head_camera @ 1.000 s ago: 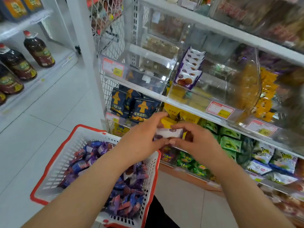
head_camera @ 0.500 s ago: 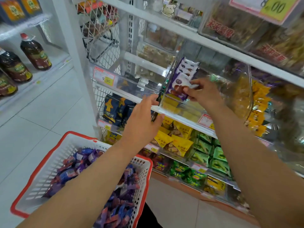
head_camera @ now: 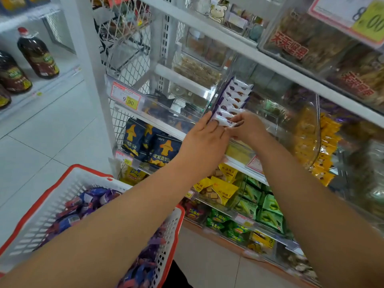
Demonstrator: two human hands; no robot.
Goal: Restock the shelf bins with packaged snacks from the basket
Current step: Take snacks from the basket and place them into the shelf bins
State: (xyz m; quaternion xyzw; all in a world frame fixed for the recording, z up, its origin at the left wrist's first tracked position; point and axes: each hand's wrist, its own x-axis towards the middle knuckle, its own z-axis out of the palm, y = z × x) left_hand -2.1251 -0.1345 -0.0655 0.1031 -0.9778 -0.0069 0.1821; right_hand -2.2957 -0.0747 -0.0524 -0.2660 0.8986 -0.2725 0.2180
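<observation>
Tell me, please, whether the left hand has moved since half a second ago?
Yes. The left hand has risen from below the shelf edge to the clear bin, joining the right hand at the front snack packet.

Middle shelf: white metal shelf board (head_camera: pixel 188 134) with a clear plastic bin (head_camera: pixel 166 104) and a row of white and purple snack packs (head_camera: pixel 235 96)
Lower shelf: dark blue snack bags (head_camera: pixel 149 142)
Side shelf: dark brown bottles (head_camera: pixel 38 56)
Floor: pale floor tiles (head_camera: pixel 52 129) under a white basket with a red rim (head_camera: pixel 68 173)

Left hand (head_camera: pixel 204 140) hides pkt's (head_camera: pixel 225 121) front end; price tag (head_camera: pixel 353 15) cut off.
</observation>
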